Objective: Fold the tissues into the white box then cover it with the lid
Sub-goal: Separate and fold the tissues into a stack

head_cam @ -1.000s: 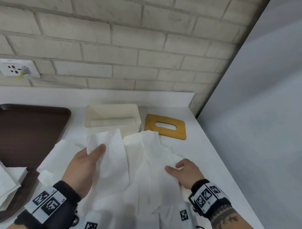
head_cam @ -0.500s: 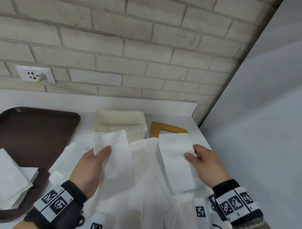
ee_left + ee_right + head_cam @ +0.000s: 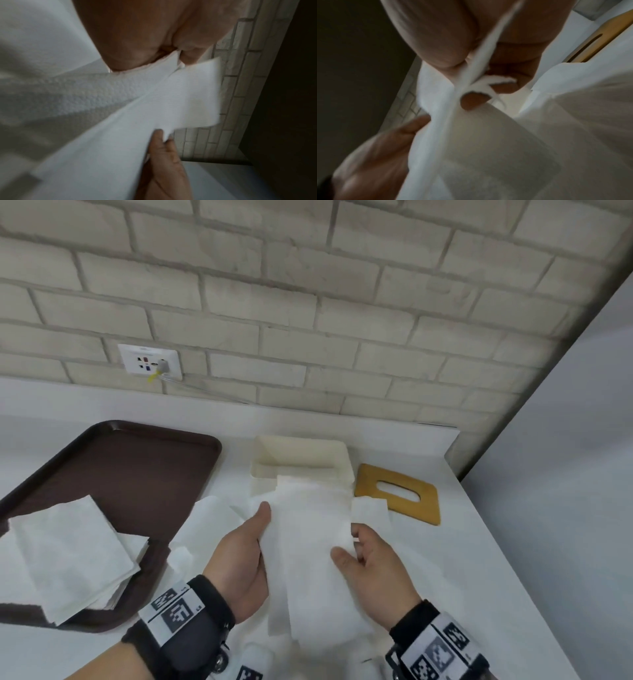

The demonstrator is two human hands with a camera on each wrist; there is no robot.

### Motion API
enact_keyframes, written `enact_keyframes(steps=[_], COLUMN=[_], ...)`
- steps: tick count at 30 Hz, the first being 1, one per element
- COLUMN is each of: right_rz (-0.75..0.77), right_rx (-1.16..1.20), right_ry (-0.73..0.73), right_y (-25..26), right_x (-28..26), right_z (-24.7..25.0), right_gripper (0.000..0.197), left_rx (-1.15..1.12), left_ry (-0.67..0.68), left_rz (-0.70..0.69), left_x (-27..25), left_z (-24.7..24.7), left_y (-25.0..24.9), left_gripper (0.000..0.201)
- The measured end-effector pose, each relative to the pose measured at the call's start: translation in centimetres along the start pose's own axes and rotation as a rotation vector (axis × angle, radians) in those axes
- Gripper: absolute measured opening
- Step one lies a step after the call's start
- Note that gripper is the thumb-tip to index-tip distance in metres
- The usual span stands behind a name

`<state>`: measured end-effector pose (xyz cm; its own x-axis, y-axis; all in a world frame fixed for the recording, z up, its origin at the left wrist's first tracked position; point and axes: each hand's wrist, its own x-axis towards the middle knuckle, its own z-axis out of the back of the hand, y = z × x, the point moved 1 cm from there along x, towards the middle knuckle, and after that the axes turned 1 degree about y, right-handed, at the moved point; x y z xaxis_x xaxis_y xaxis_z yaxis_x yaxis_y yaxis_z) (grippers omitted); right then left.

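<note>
Both hands' fingers (image 3: 263, 513) pinching tissue (image 3: 308, 546) edges together to halve it, white box (image 3: 301, 463) just beyond.

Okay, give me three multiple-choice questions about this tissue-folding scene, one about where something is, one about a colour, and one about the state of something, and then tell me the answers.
1. Where does the lid lie?
A. On the counter to the right of the white box
B. On the tray
C. On top of the box

2. What colour is the tray?
A. White
B. Dark brown
C. Blue

3. How is the folded tissue held?
A. Lying untouched on the counter
B. By one hand only
C. By the left hand and the right hand together

Answers: 1 A, the tan lid lies flat beside the open box. 2 B, the tray's rim and bed are dark brown. 3 C, thumbs and fingers of both hands pinch the tissue's two edges.
</note>
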<state>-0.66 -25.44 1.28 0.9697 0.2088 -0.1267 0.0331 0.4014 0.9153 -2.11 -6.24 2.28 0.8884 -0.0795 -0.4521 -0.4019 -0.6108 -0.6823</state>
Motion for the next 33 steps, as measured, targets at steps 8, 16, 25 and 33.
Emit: enact_keyframes(steps=[8,16,25,33], right_rz=[0.06,0.064,-0.028,0.051], right_rx=[-0.176,-0.216,0.164,0.261], right_ry=[0.067,0.054,-0.012,-0.199], right_y=[0.8,-0.1,-1.4,-3.3], right_x=[-0.2,-0.3,0.6,1.4], right_z=[-1.7,-1.5,2.4,1.9], right_gripper=[0.042,0.066,0.018,0.031], left_rx=[0.058,0.002,-0.084,0.595], left_ry=[0.11,0.136,0.038,-0.237], left_rz=[-0.057,-0.128,-0.269,-0.386], left_x=[-0.2,0.3,1.9,2.3], left_z=[0.2,0.0,1.6,5.9], left_y=[0.1,0.9,-0.6,1.8], left_gripper=[0.072,0.04,0.038,0.049])
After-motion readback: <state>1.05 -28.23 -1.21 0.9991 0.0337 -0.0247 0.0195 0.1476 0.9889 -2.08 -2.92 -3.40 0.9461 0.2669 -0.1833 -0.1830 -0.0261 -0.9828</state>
